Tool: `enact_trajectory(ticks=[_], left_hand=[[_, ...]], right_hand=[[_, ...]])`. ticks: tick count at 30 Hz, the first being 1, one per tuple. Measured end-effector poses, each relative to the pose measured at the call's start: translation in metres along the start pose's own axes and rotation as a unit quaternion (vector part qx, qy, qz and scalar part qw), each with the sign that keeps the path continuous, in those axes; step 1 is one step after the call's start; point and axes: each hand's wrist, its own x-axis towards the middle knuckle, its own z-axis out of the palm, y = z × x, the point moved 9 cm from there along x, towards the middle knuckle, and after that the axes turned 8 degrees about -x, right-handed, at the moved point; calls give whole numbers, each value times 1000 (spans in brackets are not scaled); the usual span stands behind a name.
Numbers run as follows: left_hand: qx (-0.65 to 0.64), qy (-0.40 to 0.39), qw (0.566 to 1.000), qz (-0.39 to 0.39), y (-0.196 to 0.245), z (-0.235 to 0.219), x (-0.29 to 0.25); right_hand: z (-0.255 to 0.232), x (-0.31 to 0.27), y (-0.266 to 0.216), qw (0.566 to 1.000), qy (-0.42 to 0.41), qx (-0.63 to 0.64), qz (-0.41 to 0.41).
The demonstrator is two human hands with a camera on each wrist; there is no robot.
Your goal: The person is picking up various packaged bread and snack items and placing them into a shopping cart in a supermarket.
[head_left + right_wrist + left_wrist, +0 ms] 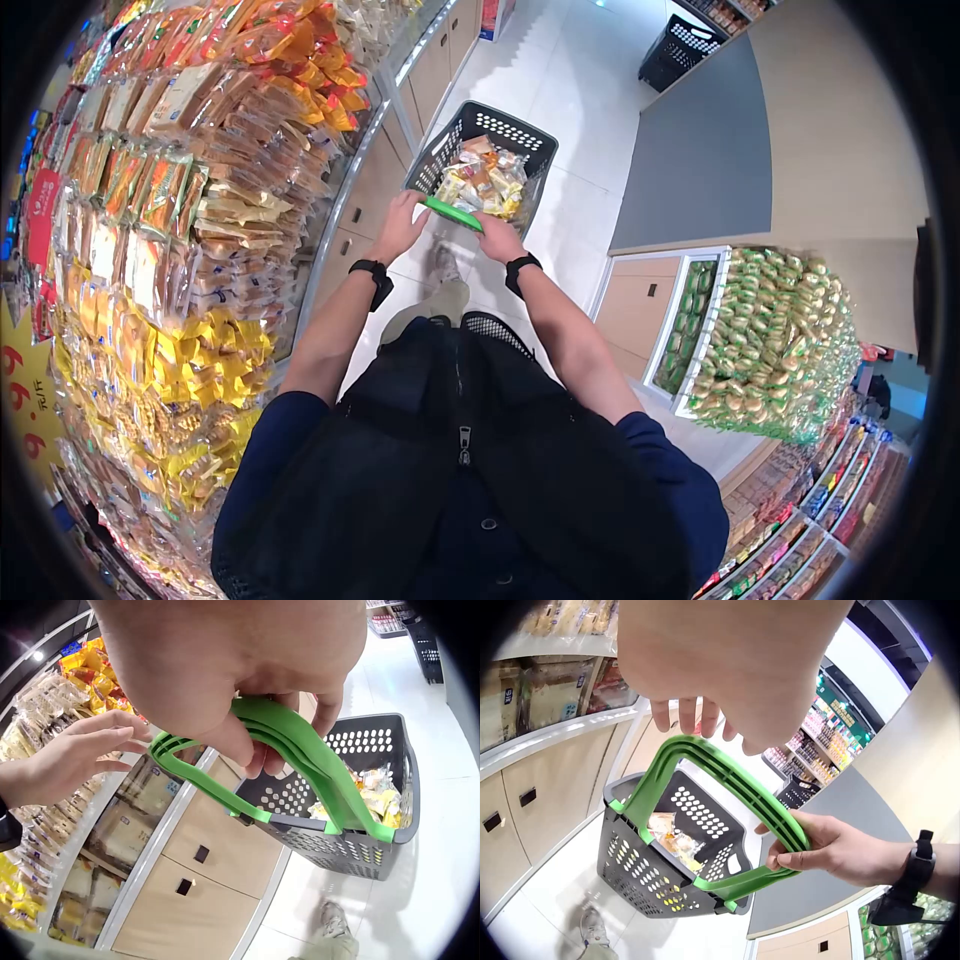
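Observation:
A dark grey shopping basket with a perforated wall stands in front of me, several packaged snacks inside. Its green handle is raised towards me. My right hand grips one end of this handle, thumb and fingers curled round it in the right wrist view. At the handle's other end is my left hand. Its fingers are fairly straight, with the tips right at the green bar. Both wrists wear black bands.
Shelves of bagged bread rise on the left above wooden cabinets. To the right stands a bin of green-wrapped goods beside a grey panel. Another black basket sits further ahead on the white tiled floor.

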Motion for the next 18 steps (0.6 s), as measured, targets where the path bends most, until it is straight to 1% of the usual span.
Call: enact_trajectory(ticks=[3, 4, 6, 7, 8, 9, 11, 13, 14, 15, 17, 18], left_hand=[[34, -6, 999, 15, 19, 10, -26], [61, -13, 997, 36, 26, 16, -34], [104, -23, 991, 78, 34, 26, -41], [105, -26, 991, 84, 33, 29, -50], [111, -50, 991, 51, 25, 34, -59], [116, -75, 990, 18, 19, 38, -69], [137, -70, 987, 36, 27, 37, -94], [154, -105, 981, 51, 31, 44, -116], [118, -140, 983, 25, 25, 47, -128], [114, -140, 983, 26, 22, 45, -139], [75, -188, 979, 7, 10, 45, -162], [83, -217, 973, -5, 6, 41, -171]], right_hand=[[15, -25, -4, 999, 23, 22, 12], [16, -35, -10, 998, 61, 6, -10], [17, -52, -12, 997, 80, -1, -5], [15, -62, -17, 995, 94, -10, -3], [16, -73, -23, 995, 100, -8, 0], [22, -84, -29, 996, 89, -12, -1], [30, -103, -42, 996, 83, -15, 2], [51, -120, -45, 999, -5, -6, 33], [53, -130, -52, 999, 6, -19, 27], [57, -139, -58, 999, 6, -22, 29], [64, -153, -74, 1000, 7, -5, 21], [73, -158, -78, 1000, 7, -7, 23]])
